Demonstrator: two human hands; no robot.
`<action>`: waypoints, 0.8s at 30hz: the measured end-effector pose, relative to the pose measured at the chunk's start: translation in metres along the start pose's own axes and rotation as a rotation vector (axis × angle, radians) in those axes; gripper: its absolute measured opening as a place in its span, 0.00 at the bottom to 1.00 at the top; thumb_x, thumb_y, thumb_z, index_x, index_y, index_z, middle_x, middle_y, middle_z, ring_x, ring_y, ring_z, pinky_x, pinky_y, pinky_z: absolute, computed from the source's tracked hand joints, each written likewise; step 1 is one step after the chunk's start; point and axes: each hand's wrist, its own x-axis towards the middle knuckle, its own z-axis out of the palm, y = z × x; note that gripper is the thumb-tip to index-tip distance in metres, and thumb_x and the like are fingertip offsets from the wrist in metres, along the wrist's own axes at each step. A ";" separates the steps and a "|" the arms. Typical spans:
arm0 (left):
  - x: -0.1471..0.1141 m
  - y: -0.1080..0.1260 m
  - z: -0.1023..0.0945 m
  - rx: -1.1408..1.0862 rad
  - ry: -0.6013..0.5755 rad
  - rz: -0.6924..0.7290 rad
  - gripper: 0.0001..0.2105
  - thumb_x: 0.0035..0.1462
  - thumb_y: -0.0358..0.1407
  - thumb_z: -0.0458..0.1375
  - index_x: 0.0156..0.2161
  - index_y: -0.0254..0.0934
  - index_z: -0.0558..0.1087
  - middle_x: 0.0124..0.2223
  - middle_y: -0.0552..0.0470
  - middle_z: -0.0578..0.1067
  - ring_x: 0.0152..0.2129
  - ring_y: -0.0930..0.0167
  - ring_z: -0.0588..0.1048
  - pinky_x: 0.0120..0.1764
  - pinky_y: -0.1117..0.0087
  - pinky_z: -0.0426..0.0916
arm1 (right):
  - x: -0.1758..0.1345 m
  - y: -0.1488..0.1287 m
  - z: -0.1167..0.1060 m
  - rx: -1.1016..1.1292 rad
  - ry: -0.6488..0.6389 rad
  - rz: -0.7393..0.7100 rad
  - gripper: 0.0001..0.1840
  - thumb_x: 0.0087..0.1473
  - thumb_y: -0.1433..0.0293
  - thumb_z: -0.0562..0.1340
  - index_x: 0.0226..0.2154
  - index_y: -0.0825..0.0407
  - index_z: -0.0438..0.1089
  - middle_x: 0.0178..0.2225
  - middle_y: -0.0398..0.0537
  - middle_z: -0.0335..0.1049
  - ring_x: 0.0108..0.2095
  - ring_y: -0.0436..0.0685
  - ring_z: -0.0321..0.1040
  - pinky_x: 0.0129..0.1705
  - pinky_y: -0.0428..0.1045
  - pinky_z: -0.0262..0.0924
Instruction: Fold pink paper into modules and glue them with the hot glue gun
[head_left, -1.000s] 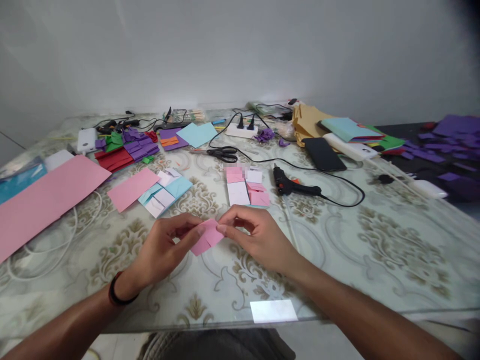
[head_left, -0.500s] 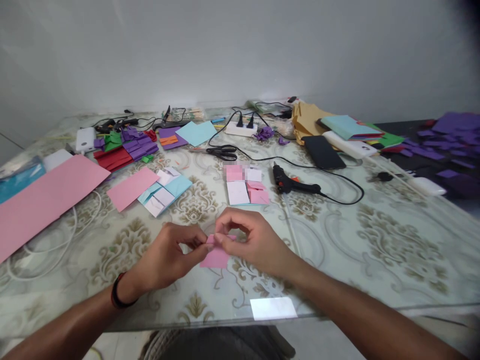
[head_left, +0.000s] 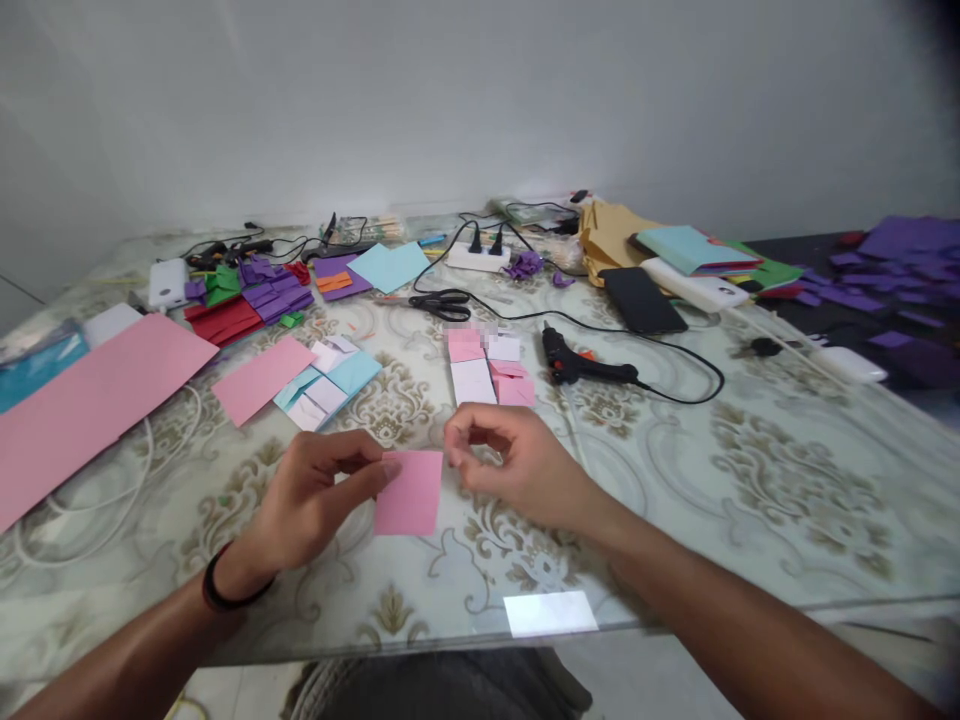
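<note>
A small pink square of paper is pinched at its upper left between the thumb and fingers of my left hand, which wears a dark wristband. Just right of the square is my right hand, its fingers curled loosely and the thumb a little apart, with nothing visible in them. Beyond it lies a folded pink and white paper piece. To the left, a folded light blue and white paper piece is partly covered by a pink paper strip.
A black glue gun lies at right with its cord trailing. Black-handled scissors and a white power strip are farther back. A large pink sheet lies at left. Purple paper pieces are heaped far right.
My right hand has let go of the pink square and drawn slightly to the right. My left hand has shifted left with the square, which now shows more fully.
</note>
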 end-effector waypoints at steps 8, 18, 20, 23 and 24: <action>0.002 -0.005 0.005 -0.085 0.034 -0.083 0.15 0.64 0.43 0.64 0.29 0.35 0.74 0.25 0.57 0.67 0.23 0.75 0.61 0.25 0.73 0.54 | -0.001 0.001 0.008 0.064 -0.034 0.100 0.07 0.57 0.65 0.68 0.36 0.51 0.72 0.30 0.40 0.68 0.31 0.51 0.65 0.38 0.49 0.62; 0.005 -0.013 0.009 -0.112 -0.038 -0.083 0.13 0.67 0.44 0.62 0.37 0.35 0.81 0.32 0.51 0.78 0.29 0.71 0.73 0.34 0.71 0.67 | -0.004 0.004 0.015 -0.052 -0.040 0.150 0.12 0.62 0.61 0.66 0.33 0.52 0.73 0.28 0.42 0.70 0.28 0.51 0.64 0.31 0.47 0.59; 0.005 -0.013 0.011 -0.113 -0.056 -0.089 0.13 0.66 0.43 0.63 0.36 0.35 0.81 0.32 0.51 0.79 0.29 0.72 0.73 0.33 0.72 0.66 | -0.004 0.003 0.016 -0.053 -0.033 0.138 0.10 0.62 0.62 0.66 0.34 0.52 0.74 0.29 0.43 0.72 0.29 0.51 0.65 0.32 0.47 0.60; 0.006 -0.014 0.014 -0.164 -0.060 -0.092 0.09 0.65 0.41 0.64 0.39 0.36 0.80 0.33 0.52 0.79 0.30 0.73 0.73 0.33 0.73 0.65 | -0.004 0.001 0.019 -0.058 -0.042 0.116 0.08 0.61 0.65 0.66 0.34 0.52 0.75 0.29 0.42 0.72 0.29 0.50 0.65 0.33 0.47 0.61; 0.007 -0.014 0.015 -0.178 -0.064 -0.095 0.07 0.65 0.39 0.64 0.39 0.37 0.79 0.34 0.53 0.79 0.31 0.73 0.73 0.34 0.73 0.65 | -0.004 0.001 0.020 -0.067 -0.043 0.109 0.07 0.61 0.66 0.66 0.33 0.52 0.75 0.28 0.42 0.73 0.29 0.50 0.65 0.32 0.47 0.62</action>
